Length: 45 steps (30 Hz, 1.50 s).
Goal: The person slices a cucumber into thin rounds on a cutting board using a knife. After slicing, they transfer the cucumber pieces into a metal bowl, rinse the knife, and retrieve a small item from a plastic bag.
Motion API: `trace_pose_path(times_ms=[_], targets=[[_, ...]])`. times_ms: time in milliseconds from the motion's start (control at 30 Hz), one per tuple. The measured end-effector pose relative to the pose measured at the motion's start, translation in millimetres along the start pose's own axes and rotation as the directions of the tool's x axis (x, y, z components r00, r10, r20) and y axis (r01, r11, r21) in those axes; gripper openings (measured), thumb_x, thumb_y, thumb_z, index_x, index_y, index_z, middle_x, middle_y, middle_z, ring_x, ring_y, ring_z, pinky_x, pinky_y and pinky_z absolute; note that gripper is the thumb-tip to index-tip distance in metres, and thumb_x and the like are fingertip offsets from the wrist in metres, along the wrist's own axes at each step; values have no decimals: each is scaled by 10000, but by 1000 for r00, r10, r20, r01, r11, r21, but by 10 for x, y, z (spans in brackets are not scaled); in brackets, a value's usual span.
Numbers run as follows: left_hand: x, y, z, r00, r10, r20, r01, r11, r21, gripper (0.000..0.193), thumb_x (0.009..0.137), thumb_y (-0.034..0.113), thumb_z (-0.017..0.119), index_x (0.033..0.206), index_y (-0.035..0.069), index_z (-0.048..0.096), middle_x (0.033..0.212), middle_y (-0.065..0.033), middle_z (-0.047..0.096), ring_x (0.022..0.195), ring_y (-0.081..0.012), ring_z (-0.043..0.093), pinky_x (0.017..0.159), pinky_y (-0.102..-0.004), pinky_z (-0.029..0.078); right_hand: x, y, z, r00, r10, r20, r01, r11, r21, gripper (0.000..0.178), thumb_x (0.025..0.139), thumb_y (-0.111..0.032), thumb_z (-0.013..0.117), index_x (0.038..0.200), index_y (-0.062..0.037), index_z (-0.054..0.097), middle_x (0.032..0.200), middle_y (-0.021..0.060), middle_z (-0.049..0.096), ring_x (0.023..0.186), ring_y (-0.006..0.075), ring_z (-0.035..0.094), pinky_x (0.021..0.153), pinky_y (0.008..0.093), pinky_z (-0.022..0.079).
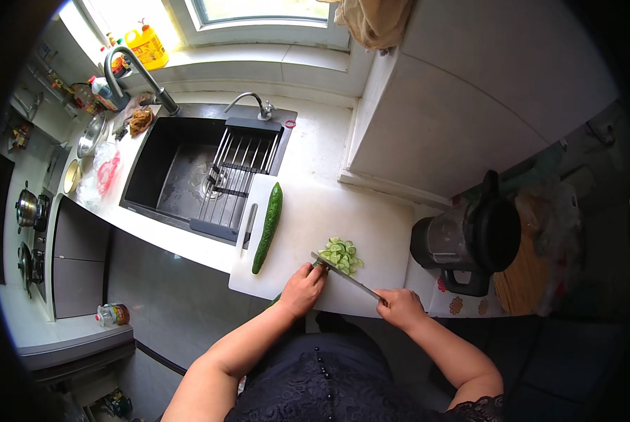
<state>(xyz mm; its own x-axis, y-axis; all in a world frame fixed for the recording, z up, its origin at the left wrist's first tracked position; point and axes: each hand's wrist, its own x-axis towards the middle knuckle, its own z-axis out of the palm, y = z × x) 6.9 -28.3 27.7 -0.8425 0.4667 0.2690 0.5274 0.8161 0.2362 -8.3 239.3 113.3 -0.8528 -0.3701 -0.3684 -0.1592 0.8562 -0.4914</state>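
Cutting board [383,211], white, with a slot handle at its left end; all places below are given from it.

Left hand [302,292]: at the board's near edge, fingers bunched and pressing down on a partly cut cucumber [276,299]. This cucumber lies under the palm and fingers, mostly hidden; a green end shows at the near edge, beside the wrist.

Right hand [401,309]: over the near edge, right of the left hand, fist wrapped around the handle of a knife [358,282]. Blade slants across the board's near part, tip close to the left fingertips.

Cucumber slices [339,254]: pale green, one loose heap on the board, just past the blade.

Whole cucumber [267,228]: dark green, lengthwise on the board's left part, beside the slot, apart from both hands.

Sink [178,165]: black, left of the board, with a metal drying rack [238,165] across its right part.

Pitcher [463,239]: clear body, black lid and handle, right of the board.
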Motion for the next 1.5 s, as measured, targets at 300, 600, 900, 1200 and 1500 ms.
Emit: trace_pose_path(times_ms=[300, 600, 900, 1200, 1500], targets=[[0, -10, -4, 999, 33, -16, -33, 999, 36, 327, 781, 121, 550, 1069, 9, 658, 1117, -89, 579, 991, -277, 527, 854, -312, 495, 201, 86, 389, 999, 32, 23, -32, 999, 2, 326, 798, -182, 559, 1089, -198, 703, 821, 152, 681, 772, 366, 657, 723, 455, 538], [-55, -29, -6, 1000, -4, -20, 3, 1000, -20, 350, 768, 94, 549, 1091, 3, 651, 1156, -100, 571, 1028, -283, 524, 865, -325, 503, 23, -22, 213, 999, 2, -43, -1, 1000, 30, 324, 806, -181, 570, 1100, -195, 705, 821, 140, 685, 780, 358, 661, 735, 463, 540], [-35, -21, -16, 999, -9, 37, 10, 1000, -22, 338, 784, 101, 541, 1091, 10, 650, 1134, -97, 570, 1041, -283, 522, 855, -319, 506, 15, -68, 94, 996, 46, 80, -41, 997, -70, 336, 827, -202, 555, 1130, -205, 701, 853, 145, 698, 792, 367, 668, 767, 485, 537], [-69, -8, -16, 1000, -19, -16, 19, 1000, 21, 361, 769, 112, 549, 1104, 23, 647, 1159, -72, 571, 1001, -267, 525, 833, -312, 503, 208, 74, 394, 998, 52, 24, -52, 998, 26, 291, 801, -194, 575, 1060, -205, 707, 800, 146, 675, 771, 364, 650, 723, 456, 536], [-73, -7, -30, 1000, -17, 21, 16, 1000, 26, 359, 753, 112, 553, 1088, 31, 652, 1140, -61, 570, 953, -269, 521, 780, -304, 505, -70, -4, 148, 1000, 18, 11, -17, 999, -29, 320, 813, -198, 571, 1100, -206, 712, 858, 144, 692, 812, 361, 663, 753, 473, 538]])
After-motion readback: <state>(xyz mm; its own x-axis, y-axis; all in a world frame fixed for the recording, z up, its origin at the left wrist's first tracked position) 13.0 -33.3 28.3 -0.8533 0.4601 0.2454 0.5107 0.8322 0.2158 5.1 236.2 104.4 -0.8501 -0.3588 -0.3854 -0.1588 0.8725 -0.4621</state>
